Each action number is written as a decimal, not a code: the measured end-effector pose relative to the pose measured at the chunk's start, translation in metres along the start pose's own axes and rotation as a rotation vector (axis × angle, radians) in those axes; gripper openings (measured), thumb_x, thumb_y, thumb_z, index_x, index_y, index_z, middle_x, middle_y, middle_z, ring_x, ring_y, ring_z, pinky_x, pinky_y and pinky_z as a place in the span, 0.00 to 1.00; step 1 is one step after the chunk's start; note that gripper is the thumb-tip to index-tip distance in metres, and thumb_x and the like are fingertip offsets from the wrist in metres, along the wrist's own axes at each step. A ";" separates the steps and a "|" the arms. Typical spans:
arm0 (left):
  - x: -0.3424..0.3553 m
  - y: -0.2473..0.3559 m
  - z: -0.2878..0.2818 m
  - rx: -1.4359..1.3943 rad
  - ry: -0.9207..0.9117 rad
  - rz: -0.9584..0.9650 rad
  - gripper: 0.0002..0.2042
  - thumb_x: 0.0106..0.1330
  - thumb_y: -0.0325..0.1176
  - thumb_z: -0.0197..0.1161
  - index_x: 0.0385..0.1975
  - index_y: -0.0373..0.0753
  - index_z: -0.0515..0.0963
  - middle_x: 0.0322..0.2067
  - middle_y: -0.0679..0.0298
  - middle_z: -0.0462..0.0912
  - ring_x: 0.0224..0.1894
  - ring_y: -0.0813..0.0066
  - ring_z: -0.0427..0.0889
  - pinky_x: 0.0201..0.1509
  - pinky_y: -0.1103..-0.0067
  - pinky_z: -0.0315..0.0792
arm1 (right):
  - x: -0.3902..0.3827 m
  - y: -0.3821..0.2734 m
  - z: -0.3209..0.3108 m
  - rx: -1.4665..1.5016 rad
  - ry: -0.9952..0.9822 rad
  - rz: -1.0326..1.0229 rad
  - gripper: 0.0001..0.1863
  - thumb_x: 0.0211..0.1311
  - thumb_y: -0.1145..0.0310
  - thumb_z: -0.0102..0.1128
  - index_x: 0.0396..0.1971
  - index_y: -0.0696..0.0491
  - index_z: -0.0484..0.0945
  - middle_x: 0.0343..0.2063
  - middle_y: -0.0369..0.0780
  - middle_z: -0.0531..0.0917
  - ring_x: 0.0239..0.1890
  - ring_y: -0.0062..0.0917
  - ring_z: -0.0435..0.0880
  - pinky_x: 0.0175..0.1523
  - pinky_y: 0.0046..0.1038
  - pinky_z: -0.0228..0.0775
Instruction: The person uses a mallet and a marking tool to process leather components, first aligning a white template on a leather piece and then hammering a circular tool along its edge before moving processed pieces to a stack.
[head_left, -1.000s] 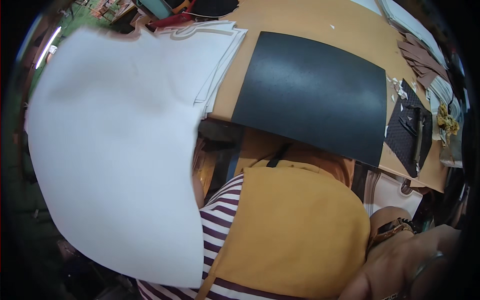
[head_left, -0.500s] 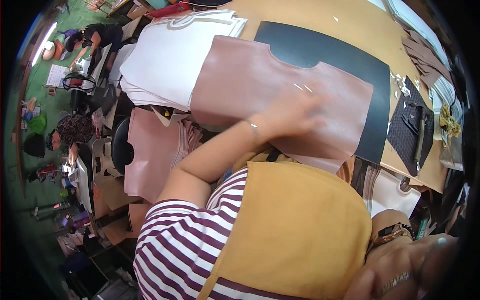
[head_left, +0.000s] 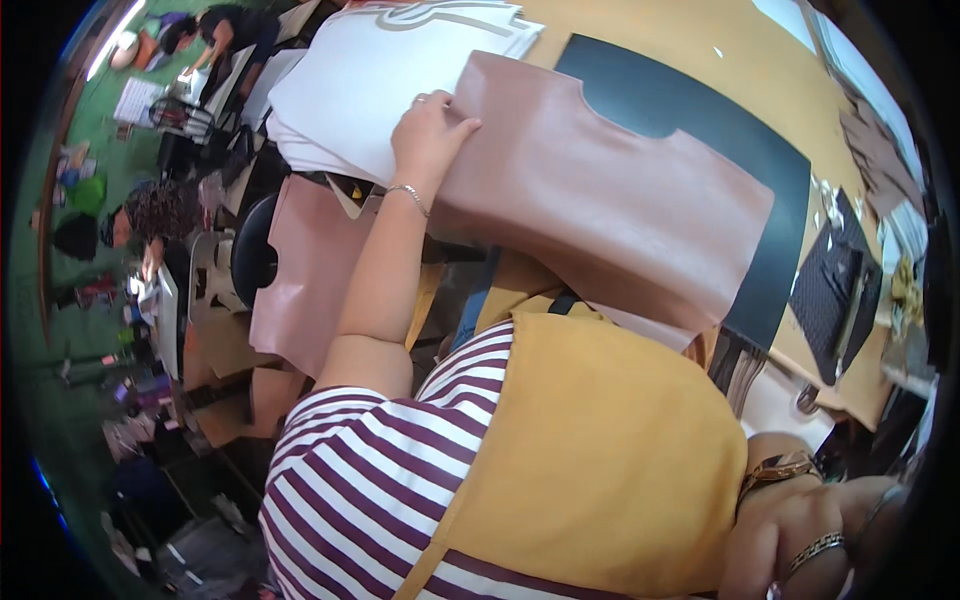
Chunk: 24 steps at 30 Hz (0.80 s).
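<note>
Pinkish-brown sheet [head_left: 610, 195]: smooth, softly glossy, one edge notched.

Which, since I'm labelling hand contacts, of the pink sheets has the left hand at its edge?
The pink sheet partly covering the black mat: the left hand is at its left edge. The other pink sheet shows left of the forearm.

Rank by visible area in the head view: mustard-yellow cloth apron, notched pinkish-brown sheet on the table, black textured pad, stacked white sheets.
1. Mustard-yellow apron
2. Pinkish-brown sheet
3. Stacked white sheets
4. Black textured pad
</note>
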<state>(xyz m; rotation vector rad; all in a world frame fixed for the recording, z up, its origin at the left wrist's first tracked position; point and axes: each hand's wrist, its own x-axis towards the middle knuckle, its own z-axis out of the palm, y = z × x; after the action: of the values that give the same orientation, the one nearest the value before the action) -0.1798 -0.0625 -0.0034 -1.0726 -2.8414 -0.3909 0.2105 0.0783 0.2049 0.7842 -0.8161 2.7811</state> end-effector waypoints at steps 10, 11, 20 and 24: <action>-0.020 -0.079 -0.056 -0.777 0.457 0.084 0.16 0.68 0.42 0.64 0.45 0.35 0.78 0.35 0.60 0.86 0.34 0.67 0.84 0.40 0.72 0.77 | -0.084 0.008 -0.181 -1.441 0.837 0.008 0.06 0.68 0.80 0.57 0.41 0.55 0.72 0.37 0.34 0.75 0.39 0.16 0.72 0.47 0.18 0.65; -0.025 -0.104 -0.078 -0.797 0.479 -0.013 0.16 0.68 0.41 0.65 0.47 0.36 0.78 0.36 0.62 0.85 0.36 0.72 0.83 0.42 0.74 0.77 | -0.105 0.008 -0.200 -1.461 0.903 0.061 0.06 0.69 0.76 0.59 0.42 0.56 0.73 0.38 0.33 0.76 0.40 0.15 0.72 0.48 0.18 0.65; -0.238 -0.329 -0.109 -0.965 1.011 -0.697 0.17 0.69 0.37 0.63 0.53 0.33 0.77 0.47 0.56 0.84 0.49 0.70 0.81 0.53 0.76 0.76 | -0.137 0.023 -0.231 -1.749 0.929 0.199 0.07 0.69 0.71 0.60 0.41 0.58 0.75 0.36 0.34 0.77 0.39 0.19 0.74 0.48 0.22 0.67; -0.336 -0.408 -0.032 0.076 0.768 -1.152 0.23 0.67 0.42 0.62 0.55 0.31 0.72 0.49 0.46 0.83 0.53 0.53 0.81 0.55 0.67 0.74 | -0.131 0.020 -0.226 -1.861 0.882 0.296 0.07 0.69 0.71 0.60 0.40 0.58 0.75 0.35 0.35 0.77 0.38 0.20 0.74 0.47 0.23 0.67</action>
<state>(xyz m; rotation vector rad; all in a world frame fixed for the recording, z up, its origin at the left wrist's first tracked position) -0.1965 -0.5798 -0.1123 0.7145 -2.3570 -0.5585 0.2168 0.1850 -0.0344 -0.8090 -2.3665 1.0010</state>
